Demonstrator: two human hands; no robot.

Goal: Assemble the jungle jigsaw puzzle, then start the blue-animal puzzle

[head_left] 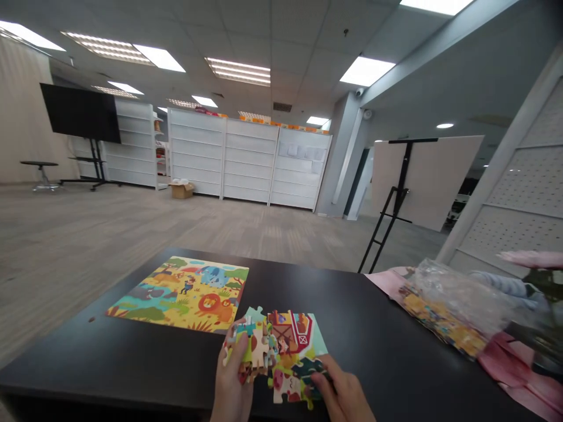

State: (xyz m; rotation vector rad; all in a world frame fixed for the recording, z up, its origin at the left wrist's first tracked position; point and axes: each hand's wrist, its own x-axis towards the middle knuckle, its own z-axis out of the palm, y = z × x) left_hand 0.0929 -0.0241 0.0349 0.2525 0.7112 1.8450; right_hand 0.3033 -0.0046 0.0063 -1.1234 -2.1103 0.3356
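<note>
My left hand (231, 372) is wrapped round a stack of loose jigsaw pieces (255, 346), held just above the table. My right hand (341, 387) pinches a dark green puzzle piece (308, 368) between thumb and fingers, over the lower right of a partly joined puzzle (292, 334). That puzzle shows a red barn and a spotted cow, and the stack hides part of its left side. Whether the green piece is joined to it I cannot tell. Farther left lies a fully assembled animal puzzle (185, 293) with lions, an elephant and a hippo.
On the black table (343, 305), a clear plastic bag (457, 293) of puzzle pieces lies at the right beside pink wrapping (519, 369). Behind the table stand an easel with a board (422, 181) and white shelves (246, 161). A small brown crumb (91, 319) sits near the left edge.
</note>
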